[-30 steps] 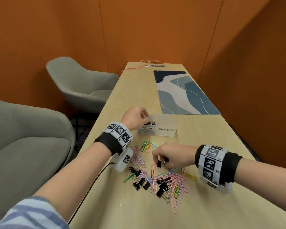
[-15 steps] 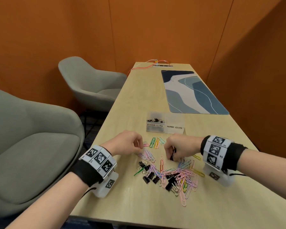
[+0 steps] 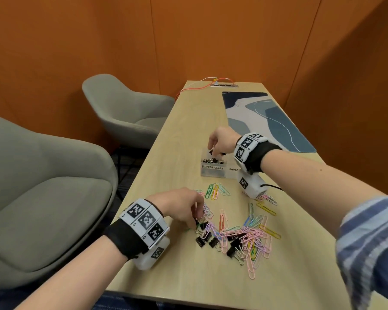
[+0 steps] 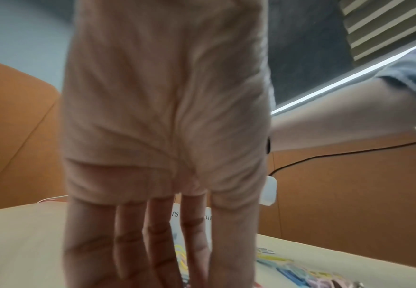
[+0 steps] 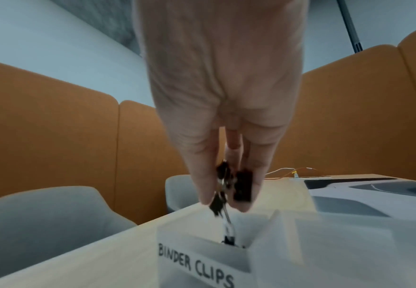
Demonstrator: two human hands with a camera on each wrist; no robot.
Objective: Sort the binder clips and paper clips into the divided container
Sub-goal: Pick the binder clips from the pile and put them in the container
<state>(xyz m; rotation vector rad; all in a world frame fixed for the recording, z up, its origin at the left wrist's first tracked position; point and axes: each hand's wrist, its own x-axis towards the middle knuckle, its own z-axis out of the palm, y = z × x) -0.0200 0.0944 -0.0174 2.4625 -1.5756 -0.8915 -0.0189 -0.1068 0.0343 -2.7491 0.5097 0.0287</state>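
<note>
The translucent divided container (image 3: 213, 173) stands mid-table; its left compartment, labelled BINDER CLIPS (image 5: 202, 259), holds several black clips. My right hand (image 3: 212, 148) hovers just above that compartment and pinches black binder clips (image 5: 242, 187) between thumb and fingers, one dangling into the opening. My left hand (image 3: 198, 219) reaches down onto the left edge of the mixed pile (image 3: 244, 238), its fingers (image 4: 157, 253) touching a black binder clip (image 3: 199, 223). Their tips are hidden, so a pinch cannot be told. Loose binder clips (image 3: 201, 241) and coloured paper clips (image 3: 215, 191) lie around.
A blue patterned desk mat (image 3: 267, 121) lies beyond the container on the right. A power strip with an orange cable (image 3: 224, 85) sits at the far end. Two grey chairs (image 3: 126, 113) (image 3: 43, 198) stand along the table's left edge.
My right hand has lifted binder clips from the pile and carried them forward over the binder clips compartment. My left hand has come back from the container and dropped onto the pile's left side.
</note>
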